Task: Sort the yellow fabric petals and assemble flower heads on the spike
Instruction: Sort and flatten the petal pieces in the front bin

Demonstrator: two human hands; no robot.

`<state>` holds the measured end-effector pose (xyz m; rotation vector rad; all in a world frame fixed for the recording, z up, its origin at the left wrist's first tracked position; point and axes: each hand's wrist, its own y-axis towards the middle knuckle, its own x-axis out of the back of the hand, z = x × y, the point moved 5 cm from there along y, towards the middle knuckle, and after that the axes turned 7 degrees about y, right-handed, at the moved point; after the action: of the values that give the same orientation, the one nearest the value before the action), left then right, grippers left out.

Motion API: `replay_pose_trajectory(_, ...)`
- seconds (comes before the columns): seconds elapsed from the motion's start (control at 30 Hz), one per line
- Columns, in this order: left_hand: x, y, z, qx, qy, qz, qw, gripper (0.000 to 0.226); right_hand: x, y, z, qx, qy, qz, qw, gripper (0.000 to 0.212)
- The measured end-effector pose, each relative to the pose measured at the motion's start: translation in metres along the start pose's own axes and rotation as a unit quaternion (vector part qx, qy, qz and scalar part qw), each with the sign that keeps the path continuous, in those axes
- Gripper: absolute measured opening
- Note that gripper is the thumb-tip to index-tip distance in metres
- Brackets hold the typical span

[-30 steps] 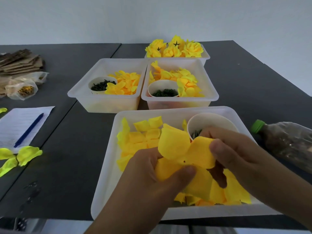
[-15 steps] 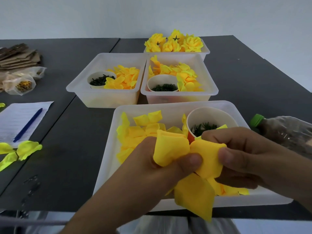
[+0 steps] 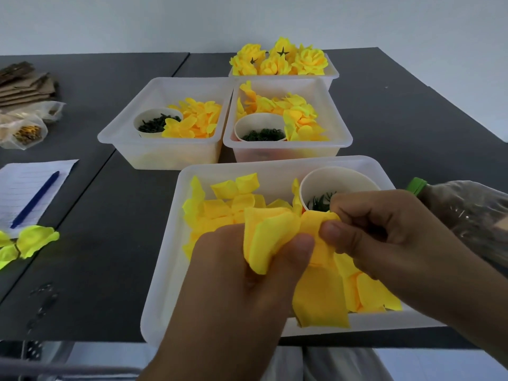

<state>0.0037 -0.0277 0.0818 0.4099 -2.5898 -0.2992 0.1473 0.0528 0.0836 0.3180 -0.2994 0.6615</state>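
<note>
Both hands were at work above the near tray [image 3: 165, 270], a translucent white plastic bin at the front edge of the dark table [image 3: 110, 202]. The left hand [image 3: 247, 284] gripped a bunched cluster of yellow fabric petals [image 3: 269, 237], its thumb pressed across the front of the cluster and its fingers curled behind. The right hand [image 3: 384, 235] pinched the adjoining fold of the same cluster between thumb and forefinger, the remaining fingers curled in. One petal of the cluster hung down below the hands, over the tray's near wall. No spike could be made out within the cluster.

Loose yellow petals [image 3: 228, 202] lay in the near tray, mostly toward its left and rear, with more under the right hand. A white paper cup [image 3: 338, 180] stood in the tray's right rear corner, holding dark green pieces; the right knuckles covered part of its rim.

Behind stood two smaller trays side by side, the left one [image 3: 132, 144] and the right one [image 3: 341, 133], each holding a cup of dark green pieces and a heap of yellow petals. A further tray [image 3: 332, 75] behind them held finished yellow flower heads [image 3: 277, 61].

At the left lay a lined paper sheet [image 3: 24, 185] with a blue pen [image 3: 35, 199] on it, paler yellow-green petals [image 3: 30, 240] just in front of the sheet, a clear plastic bag [image 3: 24, 130] and stacked cardboard [image 3: 24, 86]. A plastic bottle with a green cap [image 3: 416, 185] lay at the right, just beside the near tray.
</note>
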Motion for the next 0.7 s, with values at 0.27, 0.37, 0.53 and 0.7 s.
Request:
replay_pose_trajectory(0.27, -0.007, 0.01, 0.001, -0.01, -0.022, 0.048, 0.999, 0.03, -0.019, 0.001, -0.016, -0.13, 0.188, 0.061, 0.972, 0.054)
replay_pose_trajectory(0.37, -0.006, 0.004, 0.008, 0.055, -0.164, 0.054, 0.983, 0.029, -0.02, 0.001, -0.019, -0.144, 0.228, 0.076, 0.96, 0.078)
replay_pose_trajectory(0.53, -0.015, 0.0, 0.017, 0.109, -0.25, 0.084, 0.958, 0.014, -0.029, -0.004, -0.017, -0.167, 0.292, 0.084, 0.938, 0.062)
replay_pose_trajectory(0.7, -0.018, 0.0, 0.018, 0.054, -0.131, 0.128, 0.982, 0.02, -0.029, -0.016, 0.002, -0.011, 0.136, 0.007, 0.991, 0.051)
